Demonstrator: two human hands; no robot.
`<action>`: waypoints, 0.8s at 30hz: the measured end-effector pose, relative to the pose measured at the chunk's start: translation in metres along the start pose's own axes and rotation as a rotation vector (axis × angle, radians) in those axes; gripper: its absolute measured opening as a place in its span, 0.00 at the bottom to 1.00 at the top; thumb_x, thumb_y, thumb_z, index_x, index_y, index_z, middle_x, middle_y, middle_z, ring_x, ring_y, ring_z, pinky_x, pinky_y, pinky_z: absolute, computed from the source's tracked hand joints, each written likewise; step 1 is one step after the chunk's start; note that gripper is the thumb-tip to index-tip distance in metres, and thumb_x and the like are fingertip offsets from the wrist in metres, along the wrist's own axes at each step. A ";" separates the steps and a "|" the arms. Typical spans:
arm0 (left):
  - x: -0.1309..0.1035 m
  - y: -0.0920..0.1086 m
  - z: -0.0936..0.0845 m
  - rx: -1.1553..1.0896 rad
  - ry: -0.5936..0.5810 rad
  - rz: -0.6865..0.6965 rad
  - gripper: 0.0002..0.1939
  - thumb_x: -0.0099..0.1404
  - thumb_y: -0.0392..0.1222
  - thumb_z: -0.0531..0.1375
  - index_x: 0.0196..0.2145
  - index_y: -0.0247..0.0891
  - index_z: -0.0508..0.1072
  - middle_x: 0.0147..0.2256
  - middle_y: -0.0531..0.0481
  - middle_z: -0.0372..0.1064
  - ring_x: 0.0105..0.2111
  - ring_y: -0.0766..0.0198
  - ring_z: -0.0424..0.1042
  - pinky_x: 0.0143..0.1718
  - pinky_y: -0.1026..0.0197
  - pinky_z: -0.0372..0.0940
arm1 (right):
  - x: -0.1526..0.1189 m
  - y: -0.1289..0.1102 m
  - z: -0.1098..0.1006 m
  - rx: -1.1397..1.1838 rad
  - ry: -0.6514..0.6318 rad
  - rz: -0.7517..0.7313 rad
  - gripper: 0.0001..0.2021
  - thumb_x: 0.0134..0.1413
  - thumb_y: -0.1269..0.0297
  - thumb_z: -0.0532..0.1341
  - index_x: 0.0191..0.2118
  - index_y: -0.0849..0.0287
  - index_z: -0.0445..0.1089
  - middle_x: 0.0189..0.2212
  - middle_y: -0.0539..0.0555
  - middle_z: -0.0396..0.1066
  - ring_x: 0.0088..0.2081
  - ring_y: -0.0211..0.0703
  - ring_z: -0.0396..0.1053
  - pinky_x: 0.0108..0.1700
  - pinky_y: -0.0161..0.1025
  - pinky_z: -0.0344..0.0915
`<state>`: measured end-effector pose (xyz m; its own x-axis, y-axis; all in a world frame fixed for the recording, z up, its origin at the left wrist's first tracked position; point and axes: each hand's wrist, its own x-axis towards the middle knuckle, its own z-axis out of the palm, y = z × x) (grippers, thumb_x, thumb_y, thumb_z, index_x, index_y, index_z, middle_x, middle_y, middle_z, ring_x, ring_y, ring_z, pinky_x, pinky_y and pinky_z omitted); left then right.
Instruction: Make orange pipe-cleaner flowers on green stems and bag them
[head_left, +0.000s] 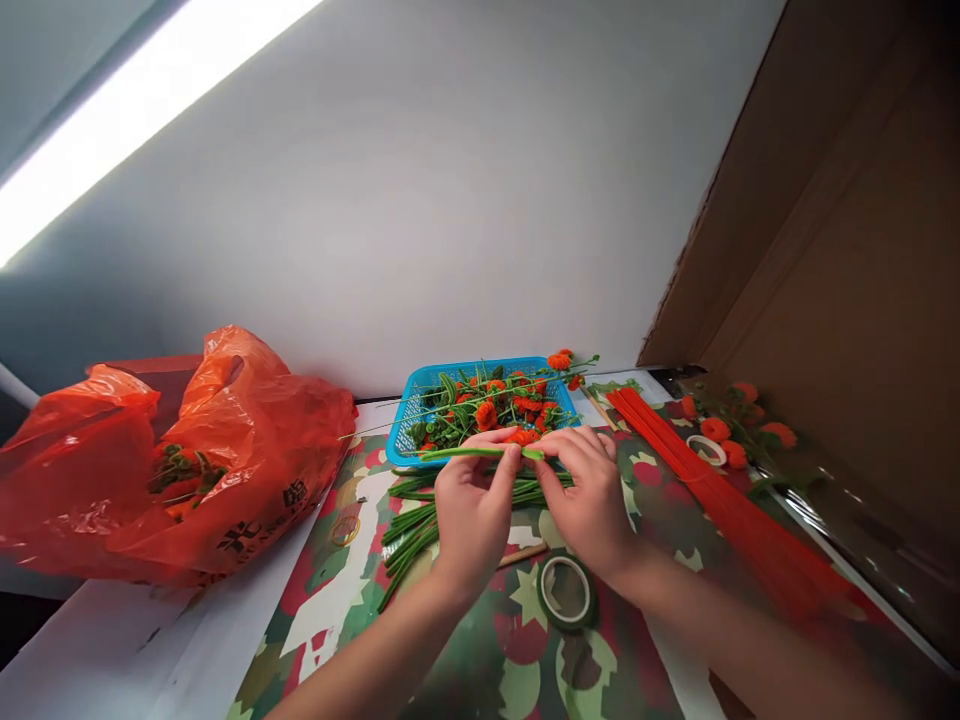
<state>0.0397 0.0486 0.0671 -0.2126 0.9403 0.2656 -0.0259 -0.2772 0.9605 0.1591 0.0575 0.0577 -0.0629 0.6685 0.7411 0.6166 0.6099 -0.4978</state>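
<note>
My left hand (476,500) pinches a slim bright green stem (461,453) between thumb and fingers, above the table. My right hand (589,490) grips the same piece near its right end, so it lies almost level across both hands. Whether it is a bare stem or a narrow leaf I cannot tell. Just behind the fingertips shows an orange flower head (521,436). Under the hands lies a bundle of dark green stems (412,535), partly hidden. A roll of green tape (566,592) rests below my right hand, with a thin brown stick (523,555) beside it.
A blue basket (397,425) of orange flowers stands behind the hands. On the left sits a red plastic bag (255,430). To the right are a bundle of long red stems (697,480), a white tape ring (706,450), more orange flowers (716,430) and a cardboard wall (847,250).
</note>
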 end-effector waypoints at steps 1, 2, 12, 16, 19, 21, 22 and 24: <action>0.004 -0.003 0.001 -0.001 0.002 -0.011 0.10 0.59 0.43 0.63 0.35 0.33 0.75 0.41 0.41 0.74 0.41 0.56 0.74 0.41 0.57 0.70 | 0.001 0.003 0.003 -0.004 0.003 0.015 0.04 0.56 0.72 0.60 0.31 0.58 0.69 0.29 0.50 0.73 0.35 0.42 0.67 0.40 0.42 0.53; 0.007 -0.007 0.001 -0.005 0.005 -0.020 0.11 0.59 0.44 0.63 0.35 0.33 0.75 0.41 0.41 0.74 0.41 0.56 0.74 0.43 0.56 0.70 | 0.001 0.006 0.007 -0.007 0.007 0.030 0.04 0.56 0.72 0.60 0.31 0.58 0.69 0.29 0.50 0.73 0.35 0.42 0.67 0.40 0.42 0.53; 0.010 -0.026 -0.002 -0.049 -0.040 -0.180 0.13 0.58 0.44 0.64 0.35 0.30 0.76 0.37 0.41 0.75 0.39 0.56 0.74 0.42 0.55 0.70 | -0.011 0.016 0.011 -0.075 -0.035 0.028 0.04 0.56 0.70 0.62 0.30 0.57 0.71 0.29 0.49 0.74 0.34 0.42 0.67 0.42 0.43 0.49; 0.008 -0.025 0.001 0.044 0.002 -0.020 0.07 0.59 0.40 0.62 0.31 0.33 0.76 0.36 0.43 0.75 0.38 0.58 0.74 0.41 0.57 0.70 | -0.013 0.012 0.014 -0.022 -0.012 0.103 0.07 0.57 0.69 0.60 0.28 0.58 0.70 0.28 0.50 0.73 0.34 0.41 0.66 0.42 0.43 0.50; 0.004 -0.024 0.002 0.126 0.053 0.192 0.05 0.60 0.37 0.62 0.28 0.34 0.75 0.36 0.44 0.74 0.39 0.60 0.74 0.37 0.60 0.70 | -0.014 0.005 0.018 0.312 0.001 0.395 0.08 0.56 0.65 0.60 0.27 0.58 0.68 0.27 0.51 0.69 0.33 0.41 0.64 0.37 0.40 0.55; 0.003 -0.023 0.002 0.160 0.064 0.335 0.04 0.61 0.35 0.61 0.28 0.35 0.74 0.36 0.45 0.74 0.39 0.60 0.74 0.36 0.61 0.70 | -0.013 -0.002 0.019 0.656 -0.016 0.686 0.09 0.52 0.60 0.62 0.27 0.58 0.68 0.27 0.50 0.67 0.31 0.40 0.62 0.33 0.37 0.56; 0.002 -0.022 0.001 0.177 0.059 0.399 0.04 0.61 0.33 0.61 0.28 0.35 0.74 0.36 0.45 0.74 0.39 0.61 0.74 0.37 0.61 0.69 | -0.012 -0.005 0.019 0.832 -0.037 0.841 0.10 0.49 0.57 0.64 0.28 0.58 0.68 0.26 0.50 0.66 0.29 0.39 0.61 0.31 0.36 0.56; 0.001 -0.021 -0.001 0.209 0.036 0.500 0.04 0.60 0.31 0.61 0.29 0.36 0.73 0.36 0.46 0.74 0.39 0.62 0.74 0.38 0.60 0.69 | -0.009 -0.010 0.017 1.147 -0.105 1.126 0.13 0.40 0.55 0.68 0.29 0.58 0.69 0.25 0.48 0.65 0.26 0.36 0.59 0.27 0.34 0.54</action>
<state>0.0393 0.0551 0.0474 -0.1821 0.6956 0.6949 0.2811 -0.6404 0.7147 0.1400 0.0523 0.0488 -0.0869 0.9705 -0.2250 -0.4962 -0.2380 -0.8350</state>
